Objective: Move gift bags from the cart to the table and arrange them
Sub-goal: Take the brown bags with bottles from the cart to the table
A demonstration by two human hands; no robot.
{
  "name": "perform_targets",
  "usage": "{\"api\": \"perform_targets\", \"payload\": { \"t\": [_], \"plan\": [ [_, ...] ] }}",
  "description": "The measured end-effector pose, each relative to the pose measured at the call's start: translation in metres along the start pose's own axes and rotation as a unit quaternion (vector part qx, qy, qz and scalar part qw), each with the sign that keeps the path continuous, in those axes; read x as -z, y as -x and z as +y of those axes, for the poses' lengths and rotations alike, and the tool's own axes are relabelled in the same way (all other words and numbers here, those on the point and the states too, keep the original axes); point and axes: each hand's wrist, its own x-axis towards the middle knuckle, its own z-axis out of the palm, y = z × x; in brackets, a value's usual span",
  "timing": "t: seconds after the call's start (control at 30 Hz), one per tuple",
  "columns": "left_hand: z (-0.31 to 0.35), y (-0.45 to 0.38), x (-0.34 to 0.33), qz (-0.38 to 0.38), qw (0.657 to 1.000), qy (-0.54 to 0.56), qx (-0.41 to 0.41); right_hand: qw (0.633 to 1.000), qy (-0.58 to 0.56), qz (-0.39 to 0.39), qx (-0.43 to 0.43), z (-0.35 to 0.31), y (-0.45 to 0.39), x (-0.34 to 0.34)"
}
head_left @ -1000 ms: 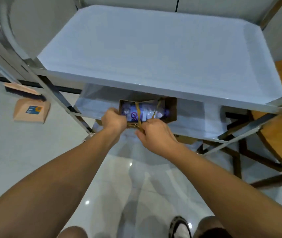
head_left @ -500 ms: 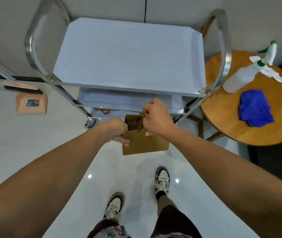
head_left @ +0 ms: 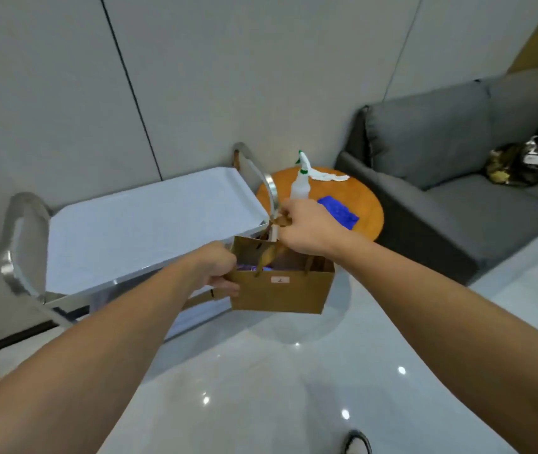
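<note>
Lifted clear of the cart's lower shelf since a second before, and carried up beside the cart's right end: brown kraft-paper gift bag (head_left: 280, 291), square-sided, open at the top, with a small pale label on its near face and something purple showing inside. Hung in mid-air over the glossy pale floor (head_left: 294, 371), at about the level of the cart's top tray, not yet on the table. Gripped from above by the right hand (head_left: 307, 229), fingers curled tight round the twisted brown paper handles. Steadied at its left edge by the left hand (head_left: 217, 268), thumb and fingers pinching the rim and side wall. Just behind and to the left, stainless-steel service cart (head_left: 150, 224) with a flat pale top tray and curved tubular handles at both ends. Beyond the right hand, round wooden side table (head_left: 367, 211), bearing a white spray bottle with green nozzle (head_left: 300, 183), a crumpled blue cloth (head_left: 338, 211) and a white rag (head_left: 328, 176). Further right, grey fabric sofa (head_left: 441, 165) against grey wall panels, with a dark bundle on its seat.
</note>
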Motion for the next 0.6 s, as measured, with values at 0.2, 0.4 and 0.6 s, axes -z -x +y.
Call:
{"api": "perform_targets", "payload": {
  "t": [0.2, 0.4, 0.6],
  "plan": [
    [0.083, 0.049, -0.115, -0.032, 0.985, -0.138, -0.096, 0.989, 0.036, -0.026, -0.139, 0.095, 0.115, 0.070],
    [0.152, 0.107, -0.292, -0.114, 0.945, -0.242, -0.186, 0.950, 0.099, -0.059, -0.290, 0.198, 0.274, 0.131],
    [0.202, 0.200, -0.478, -0.205, 0.869, -0.326, -0.310, 0.901, 0.059, 0.122, -0.413, 0.284, 0.444, 0.169]
  ]
}}
